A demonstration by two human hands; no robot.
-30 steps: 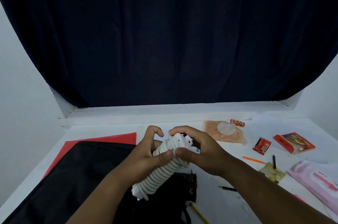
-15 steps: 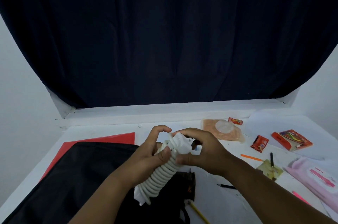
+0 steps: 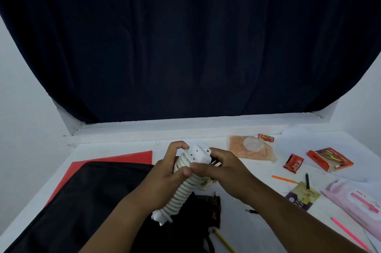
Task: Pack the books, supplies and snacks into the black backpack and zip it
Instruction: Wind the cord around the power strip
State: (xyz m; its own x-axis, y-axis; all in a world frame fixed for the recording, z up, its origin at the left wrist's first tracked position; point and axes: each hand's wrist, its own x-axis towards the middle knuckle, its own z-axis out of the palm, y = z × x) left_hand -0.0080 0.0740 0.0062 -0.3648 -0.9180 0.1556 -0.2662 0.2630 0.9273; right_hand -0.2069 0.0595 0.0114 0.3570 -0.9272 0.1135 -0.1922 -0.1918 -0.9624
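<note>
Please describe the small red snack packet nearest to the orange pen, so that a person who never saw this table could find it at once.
Look at the white table, on the right side, beyond the person's right hand. Between the flat bag of orange snacks and the orange box lies the small red packet. A smaller red sweet lies farther back; this packet is bigger and sits just behind the orange pen.

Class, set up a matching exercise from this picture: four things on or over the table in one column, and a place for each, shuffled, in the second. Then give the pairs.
Things
1. white power strip
2. black backpack
3. red folder
4. pink pencil

Places
A. partly under the backpack, far left
B. held in both hands
C. near right edge of the table
D. lying flat on the left of the table

Pairs: 1-B, 2-D, 3-A, 4-C
</note>
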